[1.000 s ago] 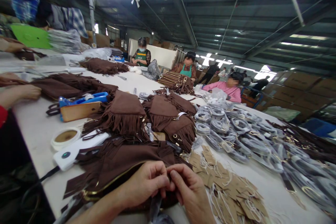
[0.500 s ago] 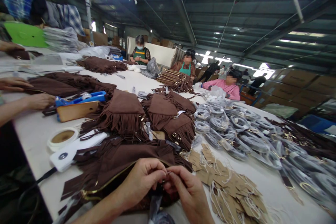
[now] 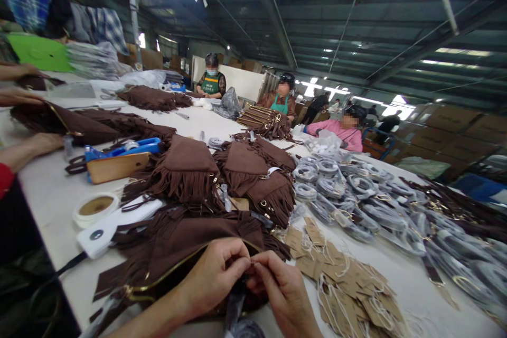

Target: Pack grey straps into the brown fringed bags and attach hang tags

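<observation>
A brown fringed bag (image 3: 190,237) lies in front of me with its gold zipper undone. Over its opening, my left hand (image 3: 219,272) and my right hand (image 3: 279,288) meet with fingertips pinched together. What they pinch is too small to make out. A dark strip in clear plastic hangs below the fingers, beside a wrapped coil (image 3: 245,329) at the bottom edge. Kraft paper tags (image 3: 348,285) with white strings lie to the right of my right hand.
More brown fringed bags (image 3: 190,161) lie beyond. Plastic-wrapped straps (image 3: 360,195) are heaped on the right. A tape roll (image 3: 95,208), white power bank (image 3: 99,235), phone (image 3: 119,167) and blue tape dispenser (image 3: 138,147) sit left. Another person's hands hold a bag (image 3: 75,124).
My hands have hardly moved, still pinched together. On the left, the other person's hands have lifted and opened a brown bag, and one arm has drawn back leftward.
</observation>
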A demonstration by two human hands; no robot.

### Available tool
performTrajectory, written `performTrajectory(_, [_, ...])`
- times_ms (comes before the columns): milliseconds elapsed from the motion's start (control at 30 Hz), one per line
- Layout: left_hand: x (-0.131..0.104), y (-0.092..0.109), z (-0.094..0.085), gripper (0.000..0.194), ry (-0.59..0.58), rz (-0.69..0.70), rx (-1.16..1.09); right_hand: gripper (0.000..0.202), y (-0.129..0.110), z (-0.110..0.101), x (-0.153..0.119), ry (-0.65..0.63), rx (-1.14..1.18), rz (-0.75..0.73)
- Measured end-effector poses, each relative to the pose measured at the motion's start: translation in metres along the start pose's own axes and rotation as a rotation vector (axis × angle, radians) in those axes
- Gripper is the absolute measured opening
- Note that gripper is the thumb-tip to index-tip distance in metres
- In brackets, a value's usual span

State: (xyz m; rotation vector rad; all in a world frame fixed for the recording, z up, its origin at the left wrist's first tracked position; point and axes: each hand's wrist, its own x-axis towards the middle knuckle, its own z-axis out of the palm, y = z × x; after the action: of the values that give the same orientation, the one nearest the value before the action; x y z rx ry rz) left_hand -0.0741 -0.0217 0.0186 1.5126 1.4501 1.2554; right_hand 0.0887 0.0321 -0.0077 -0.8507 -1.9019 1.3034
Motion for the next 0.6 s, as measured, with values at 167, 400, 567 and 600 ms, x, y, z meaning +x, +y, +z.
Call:
performTrajectory(167, [0.000, 0.000, 0.000, 0.015, 0.005, 0.015, 0.060, 0.037, 0.005, -0.002, 0.000, -0.029, -0.117, -0.060])
performTrajectory(400, [-0.003, -0.007, 0.006, 0.019, 0.044, 0.136, 0.203, 0.027, 0.007, -0.003, 0.001, -0.054, -0.313, -0.208])
performTrajectory(567, [-0.004, -0.010, 0.009, 0.019, 0.048, 0.179, 0.236, 0.027, 0.003, -0.003, 0.001, -0.068, -0.367, -0.245])
performTrajectory(600, [-0.004, -0.010, 0.010, 0.019, 0.044, 0.187, 0.246, 0.027, 0.003, -0.003, 0.001, -0.075, -0.378, -0.248])
